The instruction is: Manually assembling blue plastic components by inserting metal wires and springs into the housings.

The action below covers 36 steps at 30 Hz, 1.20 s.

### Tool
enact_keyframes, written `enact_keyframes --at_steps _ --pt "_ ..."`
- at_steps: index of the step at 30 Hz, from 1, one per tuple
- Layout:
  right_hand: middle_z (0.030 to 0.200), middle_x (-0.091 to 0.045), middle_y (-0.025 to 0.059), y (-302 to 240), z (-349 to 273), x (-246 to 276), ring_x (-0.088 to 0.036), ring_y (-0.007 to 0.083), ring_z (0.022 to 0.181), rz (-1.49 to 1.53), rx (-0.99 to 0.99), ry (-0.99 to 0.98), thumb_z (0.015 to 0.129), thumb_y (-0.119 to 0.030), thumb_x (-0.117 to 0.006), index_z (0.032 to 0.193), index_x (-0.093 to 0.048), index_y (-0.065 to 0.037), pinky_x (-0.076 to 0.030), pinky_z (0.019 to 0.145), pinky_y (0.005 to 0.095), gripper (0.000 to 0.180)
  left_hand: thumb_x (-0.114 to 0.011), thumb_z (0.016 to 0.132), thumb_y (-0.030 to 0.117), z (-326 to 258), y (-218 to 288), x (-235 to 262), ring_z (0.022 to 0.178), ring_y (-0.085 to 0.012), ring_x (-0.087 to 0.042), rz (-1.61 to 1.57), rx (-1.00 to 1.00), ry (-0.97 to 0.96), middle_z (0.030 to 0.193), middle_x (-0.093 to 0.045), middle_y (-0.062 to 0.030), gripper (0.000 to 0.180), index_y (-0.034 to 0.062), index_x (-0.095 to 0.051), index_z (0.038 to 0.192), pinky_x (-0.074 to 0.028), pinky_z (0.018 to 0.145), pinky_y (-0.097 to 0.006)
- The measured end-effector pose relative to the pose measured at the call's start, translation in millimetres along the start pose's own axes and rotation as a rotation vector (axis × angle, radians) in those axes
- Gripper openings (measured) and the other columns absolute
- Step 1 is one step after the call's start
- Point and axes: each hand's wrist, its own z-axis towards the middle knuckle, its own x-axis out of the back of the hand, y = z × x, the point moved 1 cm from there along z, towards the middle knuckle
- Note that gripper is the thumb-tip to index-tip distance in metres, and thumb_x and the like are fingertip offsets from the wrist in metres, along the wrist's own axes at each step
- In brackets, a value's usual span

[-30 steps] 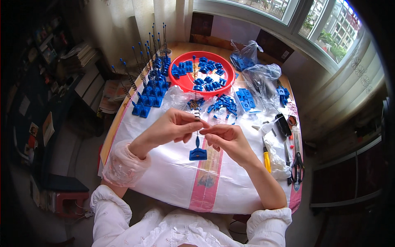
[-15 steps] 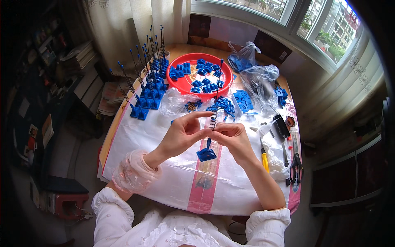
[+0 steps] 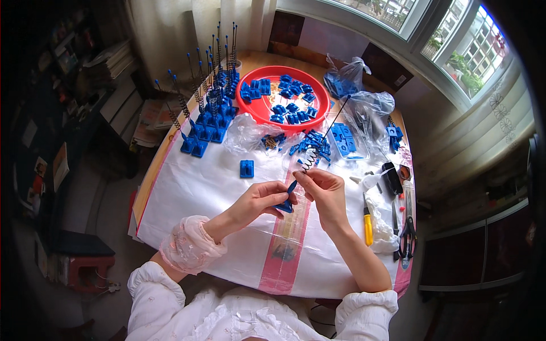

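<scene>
My left hand (image 3: 263, 200) is closed on a small blue plastic base (image 3: 284, 207) whose stem points up and to the right. A thin black rod (image 3: 336, 118) with a blue tip rises from that piece, tilted right. Around the rod sits a dark coil spring (image 3: 310, 162). My right hand (image 3: 325, 190) pinches the spring's lower end, just above the stem; its fingertips partly hide the joint. Left of these, a separate blue square piece (image 3: 247, 169) lies on the white table cover (image 3: 199, 187).
Several assembled blue bases with springs and rods (image 3: 210, 128) stand at left. Behind are a red basin (image 3: 248, 116) of blue parts, a loose pile of blue pieces (image 3: 314, 143) and plastic bags (image 3: 372, 102). A yellow-handled tool (image 3: 368, 227) and black-handled scissors (image 3: 407, 237) lie at right.
My left hand has moved down from the spring onto the blue base. The rod now leans right instead of upright. My right hand still pinches the spring.
</scene>
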Motion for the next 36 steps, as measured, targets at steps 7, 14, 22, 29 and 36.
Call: enact_keyframes --at_steps 7,14,22,29,36 --pt "0.076 -0.066 -0.0017 0.8 1.4 -1.3 -0.048 0.0012 0.062 -0.043 0.037 -0.067 0.092 -0.010 -0.068 0.099 -0.073 0.001 -0.034 0.053 0.0186 0.014 -0.052 0.102 0.022 -4.4 3.2 5.0 0.091 -0.0101 -0.065 -0.055 -0.025 0.012 0.105 -0.067 -0.0053 0.022 0.0050 -0.061 0.113 -0.053 0.069 -0.024" --pt "0.081 -0.069 -0.0001 11.5 -0.8 -2.3 -0.053 0.0015 0.065 -0.068 0.019 -0.117 0.090 -0.008 -0.067 0.100 -0.070 -0.001 -0.038 0.056 0.0189 0.012 -0.047 0.104 0.024 -1.9 1.8 6.5 0.087 -0.0105 -0.059 -0.206 -0.113 -0.007 0.102 -0.065 -0.0077 0.025 0.0044 -0.060 0.112 -0.047 0.071 -0.025" --pt "0.078 -0.069 0.0021 8.3 -2.0 -3.6 -0.055 0.0032 0.065 -0.075 0.000 -0.138 0.089 -0.008 -0.070 0.095 -0.070 0.000 -0.038 0.057 0.0197 0.010 -0.048 0.104 0.022 -2.6 -3.1 7.4 0.088 -0.0108 -0.061 -0.125 -0.149 0.002 0.101 -0.066 -0.0072 0.024 0.0027 -0.061 0.112 -0.049 0.071 -0.025" --pt "0.075 -0.068 0.0032 10.2 -1.1 -3.2 -0.056 0.0049 0.064 -0.011 -0.042 -0.148 0.088 -0.009 -0.071 0.093 -0.070 0.000 -0.038 0.056 0.0207 0.010 -0.051 0.102 0.019 -2.5 -4.4 5.7 0.086 -0.0095 -0.062 0.022 -0.193 0.058 0.099 -0.066 -0.0050 0.022 0.0016 -0.062 0.111 -0.052 0.074 -0.025" --pt "0.073 -0.066 0.0030 10.9 0.5 -1.3 -0.053 0.0054 0.061 -0.039 -0.081 -0.149 0.088 -0.008 -0.070 0.091 -0.069 0.001 -0.039 0.056 0.0209 0.009 -0.048 0.103 0.022 -3.0 -3.7 6.6 0.085 -0.0114 -0.063 -0.116 -0.141 0.010 0.099 -0.067 -0.0087 0.026 0.0010 -0.061 0.112 -0.050 0.070 -0.025"
